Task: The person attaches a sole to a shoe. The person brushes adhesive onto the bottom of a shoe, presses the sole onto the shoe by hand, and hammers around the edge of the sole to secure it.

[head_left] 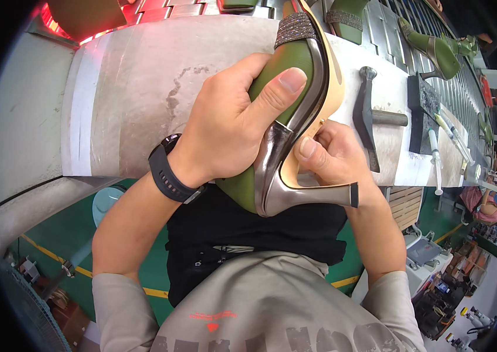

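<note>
A high-heeled shoe [272,158] lies on its side in front of me, with metallic grey trim, a glittery strap and a tan sole. A green shoe last [286,63] fills it. My left hand [231,114] is closed round the shoe's upper, thumb pressed on the green last. On the other side, my right hand [339,155] is curled at the sole's waist, its thumb against the tan surface just above the heel [301,198]. A tiny metallic point shows on the sole beside those fingers. Whether the right fingers also hold something small is hidden.
Right of the shoe, a hammer [367,111] lies on the pale worktable [137,94]. Beyond it are a black block [421,111] and several syringes [436,155]. More green-lasted shoes [436,53] stand on the metal conveyor [377,35]. Red light glows at the far left.
</note>
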Motion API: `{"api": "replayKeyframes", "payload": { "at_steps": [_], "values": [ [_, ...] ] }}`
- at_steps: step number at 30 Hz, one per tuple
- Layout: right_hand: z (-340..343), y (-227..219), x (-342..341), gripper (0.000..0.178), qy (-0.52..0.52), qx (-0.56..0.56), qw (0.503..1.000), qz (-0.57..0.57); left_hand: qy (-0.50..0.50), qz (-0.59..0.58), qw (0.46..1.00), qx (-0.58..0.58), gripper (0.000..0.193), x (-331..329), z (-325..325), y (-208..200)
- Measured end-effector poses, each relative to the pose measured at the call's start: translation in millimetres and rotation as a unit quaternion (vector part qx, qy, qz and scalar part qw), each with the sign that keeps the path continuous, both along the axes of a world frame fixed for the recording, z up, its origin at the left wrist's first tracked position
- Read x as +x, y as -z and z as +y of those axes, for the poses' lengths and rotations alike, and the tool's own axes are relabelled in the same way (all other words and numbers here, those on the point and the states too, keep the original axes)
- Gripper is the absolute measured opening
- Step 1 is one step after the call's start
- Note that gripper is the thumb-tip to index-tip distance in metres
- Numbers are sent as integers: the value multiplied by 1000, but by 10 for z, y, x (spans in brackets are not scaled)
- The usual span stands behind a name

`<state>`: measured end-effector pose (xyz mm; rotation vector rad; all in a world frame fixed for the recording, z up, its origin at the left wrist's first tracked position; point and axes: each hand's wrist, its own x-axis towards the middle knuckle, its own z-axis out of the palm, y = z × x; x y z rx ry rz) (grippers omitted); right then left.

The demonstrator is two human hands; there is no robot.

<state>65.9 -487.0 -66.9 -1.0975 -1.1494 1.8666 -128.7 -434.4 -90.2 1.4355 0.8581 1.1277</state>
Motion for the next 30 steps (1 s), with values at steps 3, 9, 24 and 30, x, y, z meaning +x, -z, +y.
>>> {"api": "replayKeyframes", "payload": {
  "at_steps": [3,9,24,30],
  "values": [
    [-18,-14,-17,51,9,-14,1000,12,-9,33,999,17,56,6,6,-24],
    [-27,-18,-22,46,21,-19,1000,5,-14,28,999,17,54,31,-9,-28],
    [122,-78,1,79,-50,-22,997,58,44,-40,998,4,53,-34,-32,7],
    [48,-85,4,73,-47,-40,997,44,19,120,990,76,63,-45,-102,-188]
  ]
}}
